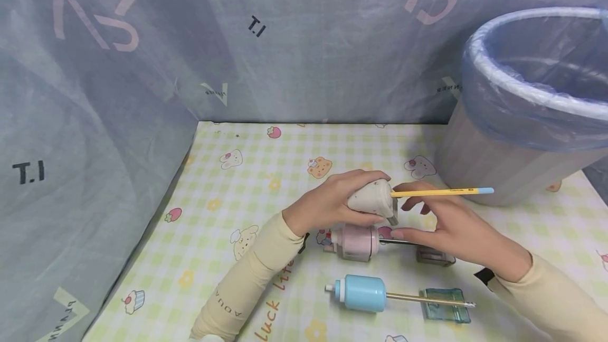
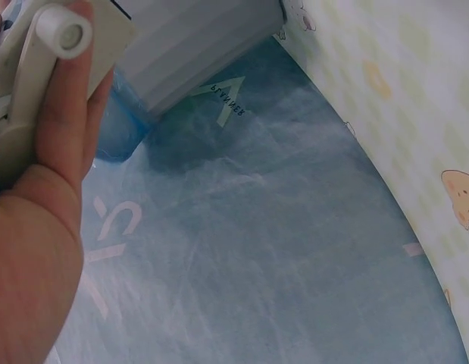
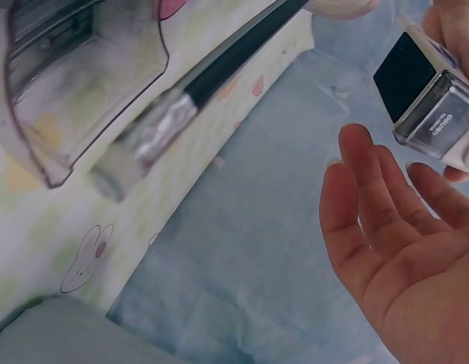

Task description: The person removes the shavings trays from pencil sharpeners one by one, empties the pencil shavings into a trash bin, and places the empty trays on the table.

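My left hand (image 1: 339,197) grips a white crank pencil sharpener (image 1: 368,198), raised above the table and tipped on its side. A yellow pencil (image 1: 442,192) with a light blue end sticks out of it to the right. The sharpener's crank knob (image 2: 67,34) shows beside the left fingers in the left wrist view. In the right wrist view its dark base and clear drawer (image 3: 439,121) face my right hand (image 3: 397,235). Those right fingers are loosely bent and hold nothing; in the head view the pencil crosses over them.
A pink sharpener (image 1: 358,243) lies below with a black pencil (image 3: 242,57) and a clear drawer (image 1: 434,256). Nearer lies a blue sharpener (image 1: 364,293), a gold pencil (image 1: 408,297) and a teal drawer (image 1: 446,313). A lined bin (image 1: 513,157) stands at right.
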Tool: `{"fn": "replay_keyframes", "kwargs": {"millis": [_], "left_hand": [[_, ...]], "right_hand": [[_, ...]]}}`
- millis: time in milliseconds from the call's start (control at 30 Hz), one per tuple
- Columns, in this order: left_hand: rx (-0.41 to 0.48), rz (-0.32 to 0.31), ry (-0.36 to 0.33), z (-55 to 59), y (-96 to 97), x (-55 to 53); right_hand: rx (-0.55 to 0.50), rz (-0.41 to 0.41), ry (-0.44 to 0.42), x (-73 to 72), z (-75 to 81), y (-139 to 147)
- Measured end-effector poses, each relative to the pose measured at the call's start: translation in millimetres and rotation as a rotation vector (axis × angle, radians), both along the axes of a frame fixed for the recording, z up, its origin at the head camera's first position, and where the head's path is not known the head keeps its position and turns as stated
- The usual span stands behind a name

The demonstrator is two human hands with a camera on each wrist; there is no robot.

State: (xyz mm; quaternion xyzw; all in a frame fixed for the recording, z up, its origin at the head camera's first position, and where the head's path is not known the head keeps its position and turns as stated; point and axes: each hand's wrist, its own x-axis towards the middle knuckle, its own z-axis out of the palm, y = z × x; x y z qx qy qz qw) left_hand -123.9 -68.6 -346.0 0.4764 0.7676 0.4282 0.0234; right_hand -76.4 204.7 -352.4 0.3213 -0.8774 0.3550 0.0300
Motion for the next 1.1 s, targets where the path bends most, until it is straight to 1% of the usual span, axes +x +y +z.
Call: {"fn": "replay_keyframes", "kwargs": {"millis": [200, 333, 500, 567, 833, 1100], "left_hand": [[-0.025, -0.013, 0.006, 2.0, 2.6, 2.1], [-0.041, -0.011, 0.005, 5.1, 4.7, 3.7], [-0.045, -0.001, 0.000, 7.8, 5.9, 5.4], [-0.045, 0.000, 0.011, 7.7, 5.9, 5.6], [-0.046, -0.009, 0.053, 7.3, 3.7, 6.2], [-0.055, -0.022, 0.044, 6.4, 1.9, 7.6]], "right_hand": [[0.024, -0.028, -0.012, -1.2, 3.2, -6.4], [0.031, -0.046, 0.012, -3.3, 3.6, -7.7], [-0.004, -0.022, 0.062, -6.2, 1.6, -8.0], [-0.012, -0.015, 0.074, -6.5, 0.9, -8.0], [-0.026, -0.014, 0.086, -6.1, -0.7, -9.6], [-0.069, 0.020, 0.117, -5.2, -4.0, -9.7]]}}
